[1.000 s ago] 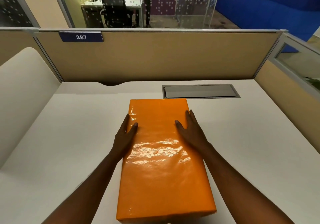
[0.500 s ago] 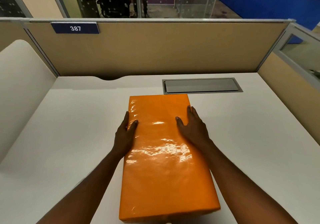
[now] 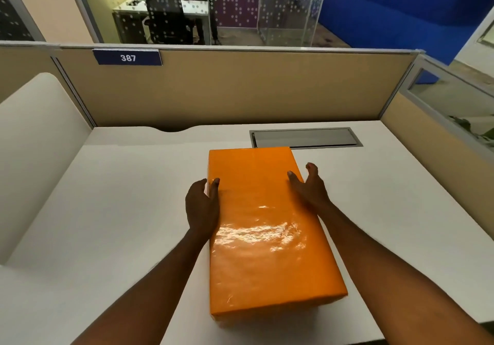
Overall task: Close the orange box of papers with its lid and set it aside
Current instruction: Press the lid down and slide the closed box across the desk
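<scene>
fingers (image 3: 213,187) of my left hand (image 3: 201,205) curl over the long left edge of the orange box (image 3: 267,232), thumb on the glossy lid, while my right hand (image 3: 310,187) sits spread at the right edge, touching but not clamped. the box lies lengthwise mid-counter (image 3: 107,211), lid apparently seated, so i judge closing done; next i need a firm two-sided grip to shift it aside.

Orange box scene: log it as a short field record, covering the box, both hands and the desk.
box: orange box, glossy, lid on, lying flat on the white desk
left hand: left hand clasps the box's left edge, thumb on top
right hand: right hand at the right edge, fingers spread, grip unclear
behind box: grey cable hatch, shut
partition label: 387 sign
</scene>
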Demonstrator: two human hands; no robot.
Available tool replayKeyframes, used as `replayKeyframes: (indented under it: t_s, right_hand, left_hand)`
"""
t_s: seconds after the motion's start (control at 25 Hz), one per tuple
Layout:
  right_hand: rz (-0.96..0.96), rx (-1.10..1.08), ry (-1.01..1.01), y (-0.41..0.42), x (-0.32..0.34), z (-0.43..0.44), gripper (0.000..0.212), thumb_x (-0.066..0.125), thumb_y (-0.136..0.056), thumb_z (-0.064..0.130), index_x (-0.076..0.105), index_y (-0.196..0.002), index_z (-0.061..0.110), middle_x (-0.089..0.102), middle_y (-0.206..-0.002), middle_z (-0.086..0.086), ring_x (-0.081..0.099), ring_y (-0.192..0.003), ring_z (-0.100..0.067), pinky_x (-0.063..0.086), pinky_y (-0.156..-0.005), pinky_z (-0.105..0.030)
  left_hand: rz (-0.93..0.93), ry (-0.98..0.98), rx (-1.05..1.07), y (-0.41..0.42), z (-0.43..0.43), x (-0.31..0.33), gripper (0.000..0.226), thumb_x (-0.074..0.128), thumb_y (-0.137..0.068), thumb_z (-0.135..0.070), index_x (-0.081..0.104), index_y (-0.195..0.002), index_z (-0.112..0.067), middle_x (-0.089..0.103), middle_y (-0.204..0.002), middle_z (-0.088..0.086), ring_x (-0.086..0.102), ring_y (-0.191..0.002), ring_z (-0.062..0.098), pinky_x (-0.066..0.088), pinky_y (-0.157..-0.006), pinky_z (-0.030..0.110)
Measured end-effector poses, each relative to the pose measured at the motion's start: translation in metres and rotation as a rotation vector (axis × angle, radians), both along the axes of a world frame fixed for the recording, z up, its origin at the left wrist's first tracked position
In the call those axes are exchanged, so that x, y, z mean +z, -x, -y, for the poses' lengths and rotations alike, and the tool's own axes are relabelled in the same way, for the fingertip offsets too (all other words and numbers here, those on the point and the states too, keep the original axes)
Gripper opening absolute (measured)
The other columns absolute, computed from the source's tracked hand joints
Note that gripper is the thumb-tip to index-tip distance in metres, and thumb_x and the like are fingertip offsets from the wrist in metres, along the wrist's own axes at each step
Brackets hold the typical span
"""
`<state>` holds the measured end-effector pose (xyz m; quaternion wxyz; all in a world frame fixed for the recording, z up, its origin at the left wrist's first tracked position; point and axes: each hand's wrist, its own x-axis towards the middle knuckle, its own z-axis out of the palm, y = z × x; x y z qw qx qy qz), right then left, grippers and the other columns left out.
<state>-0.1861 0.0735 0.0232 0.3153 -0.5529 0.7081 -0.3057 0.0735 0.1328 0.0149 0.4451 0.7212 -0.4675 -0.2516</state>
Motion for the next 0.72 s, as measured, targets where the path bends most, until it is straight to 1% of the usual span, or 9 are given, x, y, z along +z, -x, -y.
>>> replayKeyframes:
  t_s: [0.08,0.16,0.28,0.36,0.44,0.48,0.56,0.64,0.72]
  right_hand:
    - [-0.084,-0.149,0.122,0.005,0.012,-0.01,0.065,0.057,-0.088,0.042,0.033,-0.14,0.012,0.041,-0.147,-0.015,0.045,-0.13,-0.036,0.043,-0.102,-0.049]
    - [-0.1,-0.186,0.156,0.009,0.017,-0.029,0.053,0.057,-0.089,0.039,0.044,-0.132,0.01,0.051,-0.137,-0.015,0.053,-0.123,-0.035,0.048,-0.096,-0.045]
    - [-0.12,-0.109,0.018,0.013,0.006,-0.07,0.049,0.055,-0.091,0.04,0.046,-0.129,0.01,0.054,-0.134,-0.014,0.054,-0.12,-0.034,0.047,-0.095,-0.043]
    - [-0.081,-0.113,-0.087,0.018,-0.002,-0.097,0.052,0.053,-0.09,0.045,0.043,-0.129,0.013,0.053,-0.134,-0.013,0.055,-0.117,-0.032,0.046,-0.092,-0.042]
    - [0.027,-0.116,-0.194,0.023,-0.005,-0.12,0.054,0.05,-0.088,0.052,0.037,-0.128,0.019,0.052,-0.134,-0.011,0.056,-0.107,-0.027,0.046,-0.085,-0.041]
    - [0.08,-0.082,-0.243,0.026,-0.006,-0.128,0.054,0.048,-0.088,0.055,0.033,-0.129,0.023,0.051,-0.134,-0.01,0.056,-0.102,-0.025,0.047,-0.082,-0.04]
    - [0.194,0.049,-0.323,0.033,-0.005,-0.143,0.059,0.044,-0.083,0.063,0.025,-0.131,0.035,0.047,-0.136,-0.008,0.06,-0.097,-0.022,0.05,-0.075,-0.035]
    - [0.421,0.126,-0.37,0.041,-0.007,-0.154,0.068,0.043,-0.071,0.073,0.023,-0.131,0.047,0.046,-0.138,-0.002,0.064,-0.1,-0.021,0.056,-0.072,-0.033]
    - [0.652,0.162,-0.377,0.05,-0.018,-0.166,0.062,0.044,-0.072,0.072,0.028,-0.13,0.055,0.048,-0.138,0.005,0.065,-0.108,-0.022,0.058,-0.076,-0.038]
  left_hand:
    - [-0.032,-0.047,-0.02,-0.003,-0.008,0.004,0.058,0.042,-0.094,-0.048,0.048,-0.134,-0.007,0.051,-0.139,0.017,0.046,-0.129,0.031,0.033,-0.106,0.04]
    - [-0.054,-0.116,-0.057,-0.008,-0.023,0.004,0.059,0.044,-0.094,-0.046,0.045,-0.138,-0.006,0.047,-0.143,0.017,0.042,-0.133,0.032,0.03,-0.11,0.045]
    - [-0.118,-0.123,-0.117,-0.016,-0.061,0.0,0.053,0.053,-0.092,-0.041,0.049,-0.134,-0.01,0.051,-0.141,0.015,0.047,-0.129,0.031,0.036,-0.108,0.047]
    - [-0.173,-0.122,-0.12,-0.019,-0.088,-0.005,0.045,0.056,-0.091,-0.038,0.055,-0.129,-0.014,0.056,-0.135,0.014,0.054,-0.12,0.031,0.044,-0.1,0.043]
    - [-0.269,-0.147,-0.12,-0.018,-0.11,-0.009,0.04,0.055,-0.091,-0.039,0.056,-0.127,-0.021,0.061,-0.13,0.013,0.06,-0.111,0.028,0.047,-0.087,0.036]
    - [-0.334,-0.164,-0.13,-0.016,-0.118,-0.01,0.042,0.053,-0.091,-0.042,0.054,-0.13,-0.025,0.061,-0.129,0.011,0.061,-0.107,0.026,0.048,-0.084,0.036]
    - [-0.457,-0.204,-0.16,-0.011,-0.131,-0.013,0.05,0.047,-0.089,-0.05,0.045,-0.137,-0.035,0.058,-0.133,0.004,0.061,-0.105,0.021,0.052,-0.085,0.04]
    - [-0.551,-0.233,-0.191,-0.007,-0.14,-0.016,0.055,0.041,-0.085,-0.057,0.038,-0.138,-0.043,0.053,-0.138,-0.002,0.06,-0.109,0.02,0.052,-0.089,0.044]
    - [-0.636,-0.223,-0.178,-0.005,-0.147,-0.017,0.056,0.041,-0.082,-0.06,0.039,-0.137,-0.047,0.052,-0.139,-0.006,0.06,-0.11,0.016,0.053,-0.088,0.041]
